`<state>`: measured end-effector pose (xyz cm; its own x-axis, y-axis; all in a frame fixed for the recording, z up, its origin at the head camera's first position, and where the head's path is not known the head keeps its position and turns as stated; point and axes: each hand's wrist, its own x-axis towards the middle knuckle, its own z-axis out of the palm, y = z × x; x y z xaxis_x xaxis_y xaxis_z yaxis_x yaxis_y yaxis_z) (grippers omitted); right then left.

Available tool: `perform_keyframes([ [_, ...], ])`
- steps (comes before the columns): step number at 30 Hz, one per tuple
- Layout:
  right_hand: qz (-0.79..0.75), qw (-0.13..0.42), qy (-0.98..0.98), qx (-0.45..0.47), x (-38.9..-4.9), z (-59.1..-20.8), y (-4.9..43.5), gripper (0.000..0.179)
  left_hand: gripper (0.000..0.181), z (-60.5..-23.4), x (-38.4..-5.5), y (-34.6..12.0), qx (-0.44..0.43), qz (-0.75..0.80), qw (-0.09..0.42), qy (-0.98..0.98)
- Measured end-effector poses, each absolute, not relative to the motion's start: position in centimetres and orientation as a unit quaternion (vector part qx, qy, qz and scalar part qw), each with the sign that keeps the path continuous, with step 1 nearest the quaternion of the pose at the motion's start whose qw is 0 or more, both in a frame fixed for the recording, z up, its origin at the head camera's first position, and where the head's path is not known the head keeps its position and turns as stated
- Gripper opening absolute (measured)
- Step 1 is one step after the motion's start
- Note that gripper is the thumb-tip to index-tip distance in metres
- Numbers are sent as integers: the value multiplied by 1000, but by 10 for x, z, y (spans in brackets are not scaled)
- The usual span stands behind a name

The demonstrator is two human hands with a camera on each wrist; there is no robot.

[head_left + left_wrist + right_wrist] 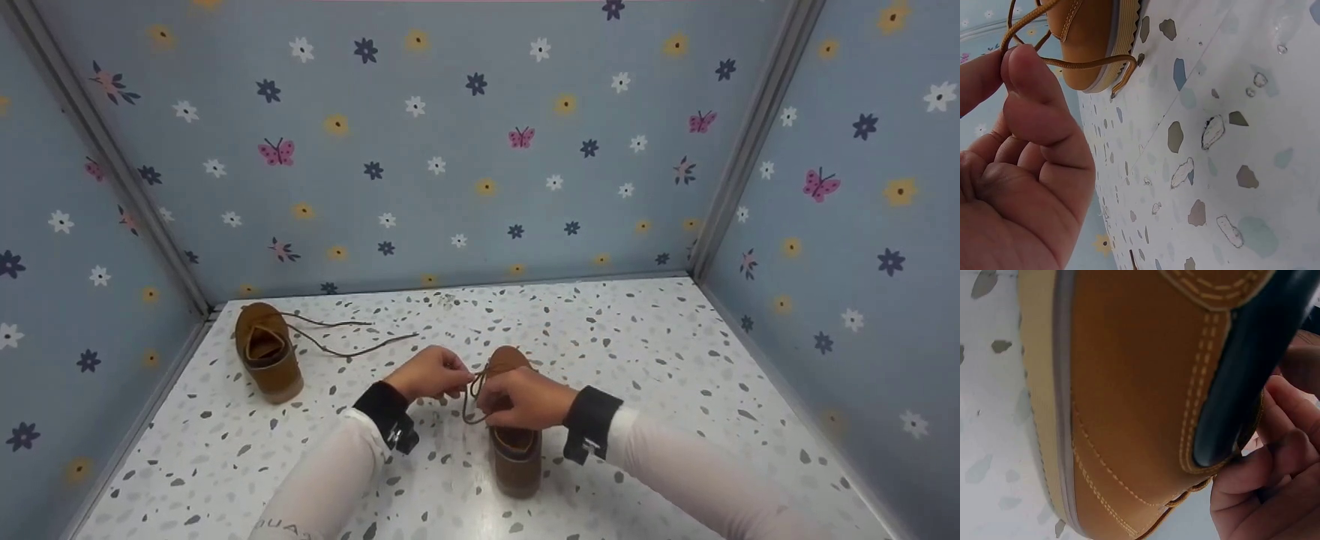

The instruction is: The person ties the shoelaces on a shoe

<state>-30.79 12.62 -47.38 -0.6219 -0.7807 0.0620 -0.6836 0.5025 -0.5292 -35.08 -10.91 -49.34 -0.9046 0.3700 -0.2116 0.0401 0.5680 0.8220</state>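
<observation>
A brown lace-up shoe (pixel 517 472) stands on the speckled surface, toe pointing away from me. At its left side my left hand (pixel 433 373) pinches the brown shoelace (pixel 1086 64) between thumb and index finger. A loop of that lace hangs between the two hands, and in the left wrist view a loose end droops beside the sole. My right hand (pixel 529 397) is over the lacing, its curled fingers (pixel 1247 475) holding lace close to the dark padded collar (pixel 1241 382). That hand hides the middle of the shoe in the head view.
A second brown shoe (pixel 277 375) stands at the far left, its two untied laces (pixel 349 355) stretched out to the right. Blue flowered panels (pixel 450 150) enclose the white speckled tabletop (pixel 637 337) at the back and both sides.
</observation>
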Motion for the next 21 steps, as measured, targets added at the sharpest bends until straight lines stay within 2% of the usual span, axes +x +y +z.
perform_keyframes([
  [4, -281, 113, 858, -415, -308, -474, 126, 22, 22, -496, -350, -108, 119, 450, 191, 864],
  [12, -319, 113, 860, -382, -309, -474, 134, 14, 22, -501, -351, -107, 116, 469, 201, 852],
  [21, -371, 99, 862, -330, -313, -476, 151, 10, 33, -517, -354, -108, 161, 407, 170, 883],
])
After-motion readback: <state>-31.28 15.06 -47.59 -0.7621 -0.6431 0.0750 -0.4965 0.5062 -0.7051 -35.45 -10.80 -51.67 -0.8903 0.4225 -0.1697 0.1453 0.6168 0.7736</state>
